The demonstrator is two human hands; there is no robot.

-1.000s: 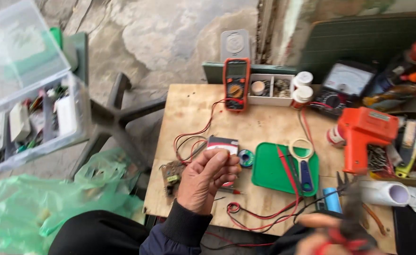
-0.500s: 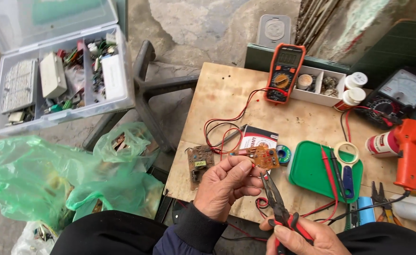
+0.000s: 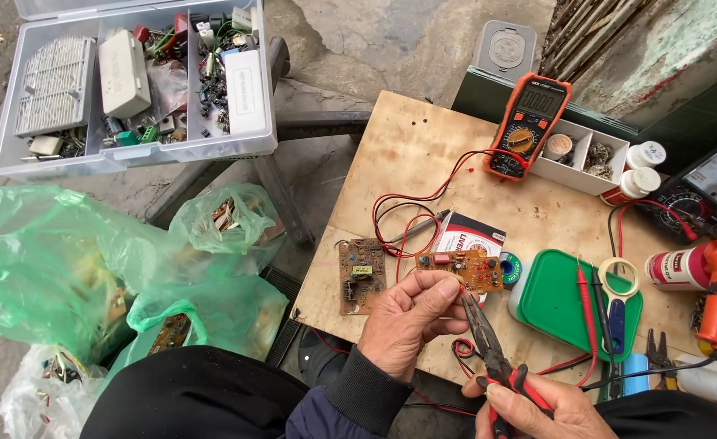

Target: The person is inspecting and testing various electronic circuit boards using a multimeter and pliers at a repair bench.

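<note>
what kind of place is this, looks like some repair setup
Probably a makeshift outdoor electronics repair spot. A plywood table on rough concrete carries a digital multimeter, and a clear parts box sits nearby. The left hand holds a small circuit board; the right hand holds needle-nose pliers.

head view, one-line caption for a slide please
Left hand holds an orange circuit board; right hand points needle-nose pliers at it.
</note>
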